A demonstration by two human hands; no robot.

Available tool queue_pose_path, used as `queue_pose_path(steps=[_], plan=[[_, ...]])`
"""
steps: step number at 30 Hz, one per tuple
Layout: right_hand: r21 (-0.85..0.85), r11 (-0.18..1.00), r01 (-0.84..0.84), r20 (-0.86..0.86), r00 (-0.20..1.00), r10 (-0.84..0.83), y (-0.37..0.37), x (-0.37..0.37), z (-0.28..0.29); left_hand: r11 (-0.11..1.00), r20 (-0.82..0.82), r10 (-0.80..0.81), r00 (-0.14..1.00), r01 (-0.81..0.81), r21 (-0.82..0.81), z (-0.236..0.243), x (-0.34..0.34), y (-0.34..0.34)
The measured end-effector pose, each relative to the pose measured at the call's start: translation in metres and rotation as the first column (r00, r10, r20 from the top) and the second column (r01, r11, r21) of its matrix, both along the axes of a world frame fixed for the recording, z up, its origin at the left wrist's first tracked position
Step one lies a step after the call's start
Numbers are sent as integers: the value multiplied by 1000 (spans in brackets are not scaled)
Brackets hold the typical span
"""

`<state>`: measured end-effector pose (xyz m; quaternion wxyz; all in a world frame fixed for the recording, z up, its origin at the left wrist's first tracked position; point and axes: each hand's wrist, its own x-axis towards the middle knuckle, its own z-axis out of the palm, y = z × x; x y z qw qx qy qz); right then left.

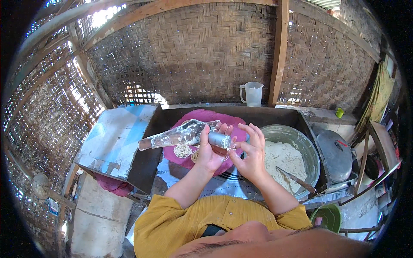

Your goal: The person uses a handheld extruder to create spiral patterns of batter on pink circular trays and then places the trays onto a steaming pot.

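Note:
My left hand (208, 155) grips a flour-dusted wooden dough press (174, 136) with a silver metal cylinder (219, 140) at its right end. The press lies sideways, its long wooden arm pointing left. At the cylinder's end, my right hand (253, 155) has thumb and finger pinched together, the other fingers raised. What sits in that pinch is too small to tell. Below both hands spreads a pink sheet (202, 114) with pale coiled dough strands (182, 150) on it. A large metal basin (315, 157) on the right holds whitish flour or dough (282, 161).
A wooden-handled tool (297, 179) rests in the basin. Farther right stands a lidded metal pot (334, 155). A translucent pitcher (254, 94) stands at the back by the woven wall (193, 56). A blue-and-white box (116, 139) flanks the left, and a green bucket (329, 217) sits low right.

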<state>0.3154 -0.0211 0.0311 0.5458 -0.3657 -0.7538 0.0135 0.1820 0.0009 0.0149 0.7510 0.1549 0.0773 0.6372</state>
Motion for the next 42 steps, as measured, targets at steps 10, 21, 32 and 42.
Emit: queue_pose_path(steps=[10,21,32,42], plan=[[-2,1000,-16,-21,1000,16,0,7,3,999,-47,45,998,-44,13,-6,0,0],[-57,997,-47,42,998,49,-3,18,4,997,-135,81,988,-80,17,-7,1,-2],[-114,993,19,54,998,-13,-13,53,4,993,-188,116,975,-116,12,-10,-6,3],[-481,876,23,-566,755,-331,-85,219,-45,953,-196,225,954,-175,246,-17,-96,-21]])
